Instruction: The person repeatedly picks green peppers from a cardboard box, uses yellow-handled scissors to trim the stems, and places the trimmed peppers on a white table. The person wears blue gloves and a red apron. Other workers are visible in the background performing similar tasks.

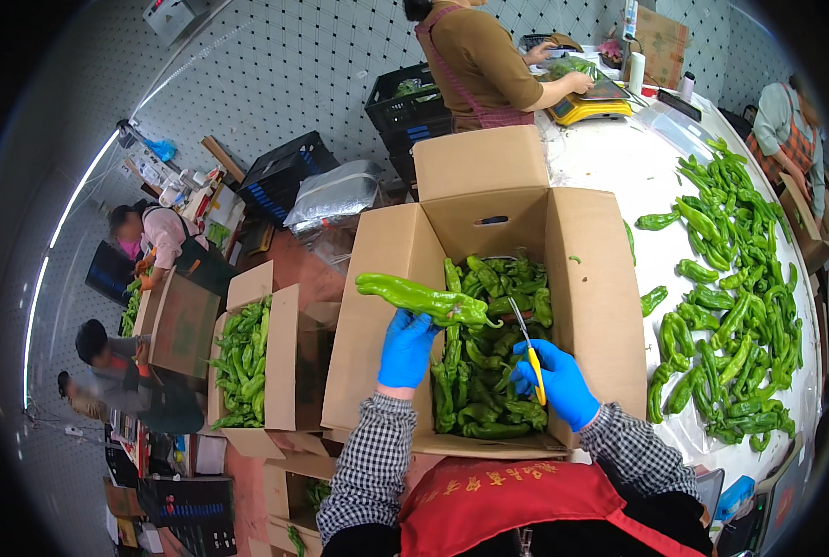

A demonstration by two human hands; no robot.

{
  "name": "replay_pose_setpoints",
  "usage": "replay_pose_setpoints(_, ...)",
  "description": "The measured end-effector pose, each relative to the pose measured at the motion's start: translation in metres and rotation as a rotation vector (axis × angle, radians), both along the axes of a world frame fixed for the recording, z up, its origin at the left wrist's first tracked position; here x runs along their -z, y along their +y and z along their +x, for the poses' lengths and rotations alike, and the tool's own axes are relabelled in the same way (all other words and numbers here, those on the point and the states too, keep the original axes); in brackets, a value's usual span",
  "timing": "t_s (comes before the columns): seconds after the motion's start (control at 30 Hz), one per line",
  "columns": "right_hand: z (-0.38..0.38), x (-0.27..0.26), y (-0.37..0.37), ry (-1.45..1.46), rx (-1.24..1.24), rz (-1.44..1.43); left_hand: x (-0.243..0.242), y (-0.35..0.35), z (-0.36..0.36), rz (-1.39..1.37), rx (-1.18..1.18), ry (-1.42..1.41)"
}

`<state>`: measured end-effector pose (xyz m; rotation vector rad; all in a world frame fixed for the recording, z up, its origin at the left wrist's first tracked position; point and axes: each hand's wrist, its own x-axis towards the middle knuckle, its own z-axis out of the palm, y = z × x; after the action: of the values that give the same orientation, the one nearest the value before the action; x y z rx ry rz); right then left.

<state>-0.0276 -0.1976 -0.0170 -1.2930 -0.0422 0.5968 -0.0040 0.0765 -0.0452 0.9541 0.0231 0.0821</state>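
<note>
My left hand [408, 348], in a blue glove, holds a long green pepper [414, 296] by its underside, above the left part of an open cardboard box [599, 292]. The pepper lies nearly level, its curled stem to the right, with a brownish mark near that end. In my right hand [557, 383], also blue-gloved, is a pair of small scissors with yellow handles [535, 369]. Their metal blades point up and to the left, a little right of the pepper's stem. Many green peppers [487, 355] fill the lower part of the box beneath both hands.
A white table [616, 167] on the right bears a large heap of green peppers [742, 292] and a yellow scale [588, 108], where a co-worker stands. More pepper-filled boxes [285, 362] stand at left, near other co-workers. Black crates [285, 174] are behind.
</note>
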Motion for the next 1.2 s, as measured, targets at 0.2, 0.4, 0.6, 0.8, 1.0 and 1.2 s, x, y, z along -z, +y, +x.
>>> replay_pose_setpoints(0.2,-0.004,-0.012,0.004,-0.569,-0.106,-0.532,-0.002,-0.002,-0.007,0.084,-0.035,0.030)
replay_pose_setpoints(0.4,0.009,-0.018,0.007,-0.741,-0.101,-0.657,-0.012,-0.013,-0.016,0.213,-0.091,0.025)
replay_pose_setpoints(0.6,0.011,-0.009,0.011,-0.719,-0.149,-0.681,-0.007,-0.013,-0.020,0.319,-0.090,0.047)
replay_pose_setpoints(0.8,0.003,-0.008,0.012,-0.728,-0.252,-0.626,-0.001,-0.013,-0.020,0.286,-0.107,0.029)
replay_pose_setpoints(1.0,0.000,-0.012,0.004,-0.766,-0.442,-0.541,-0.001,-0.013,-0.019,0.242,-0.111,0.078)
replay_pose_setpoints(1.2,-0.004,-0.005,0.000,-0.952,-0.479,-0.787,0.007,-0.007,-0.017,0.089,-0.108,0.064)
